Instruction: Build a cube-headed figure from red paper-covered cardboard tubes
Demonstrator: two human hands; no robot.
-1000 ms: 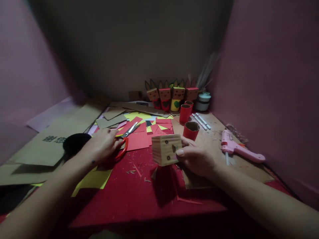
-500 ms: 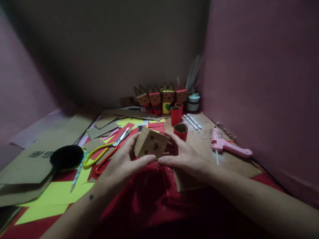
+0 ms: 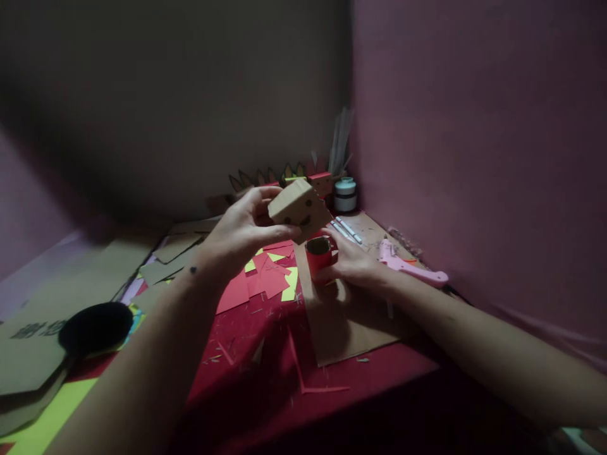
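My left hand (image 3: 239, 232) is raised above the table and grips a small cardboard box head (image 3: 300, 205) with a drawn face, thumb under it and fingers behind. Just below, my right hand (image 3: 353, 262) wraps round a red paper-covered tube (image 3: 318, 255) that stands on a sheet of brown cardboard (image 3: 346, 322). The box head hovers a little above the tube and is tilted.
Red and yellow paper scraps (image 3: 268, 278) litter the red table cover (image 3: 246, 360). A pink glue gun (image 3: 408, 265) lies right of the tube, white glue sticks (image 3: 347, 230) and a small jar (image 3: 345, 194) behind. Finished box figures (image 3: 284, 177) line the back wall. Cardboard sheets (image 3: 28, 354) and a black round object (image 3: 95, 327) lie at left.
My left hand has taken the box head alone and lifted it up and back. My right hand let go of it and closed round the red tube. The view swung to the right.
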